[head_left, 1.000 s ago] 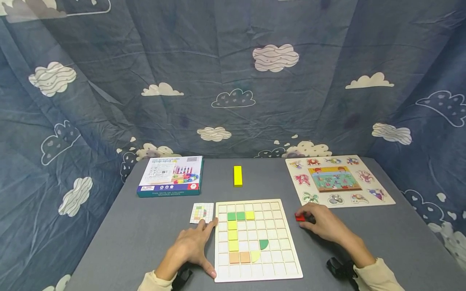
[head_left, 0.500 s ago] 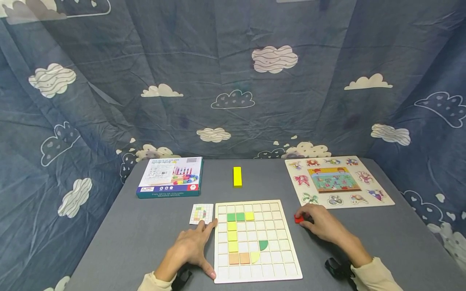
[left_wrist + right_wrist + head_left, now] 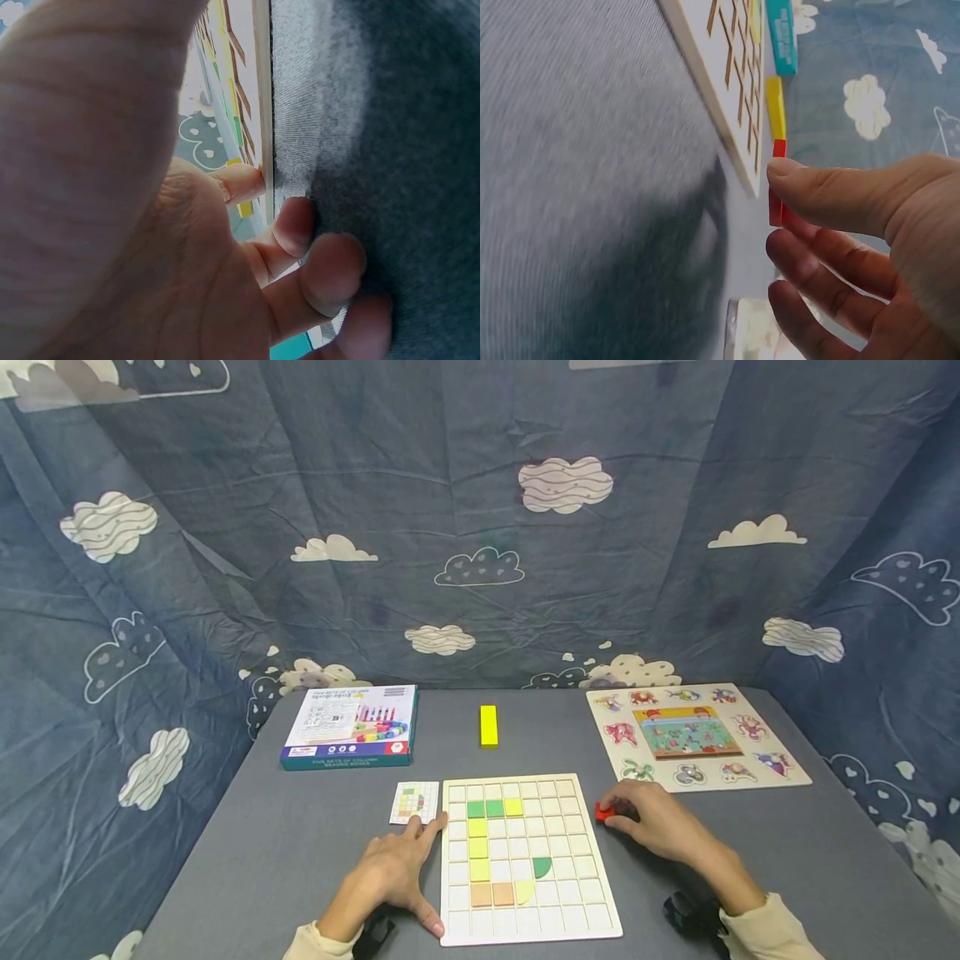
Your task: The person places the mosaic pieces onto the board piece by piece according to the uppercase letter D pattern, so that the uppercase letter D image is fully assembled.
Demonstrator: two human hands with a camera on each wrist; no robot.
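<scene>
One red block [image 3: 602,812] is pinched in the right hand [image 3: 651,825], just right of the single grid board [image 3: 570,827]; in the right wrist view its long axis lies along the board's edge, thumb above and fingers curled below. The board carries eight coloured tiles. The left hand [image 3: 390,872] lies flat on the grey surface [image 3: 262,860], fingers relaxed and spread, thumb touching the board's left edge, fingertips near one small pattern card [image 3: 415,802]. One yellow block [image 3: 489,725] lies beyond the board, long axis pointing away from the person.
</scene>
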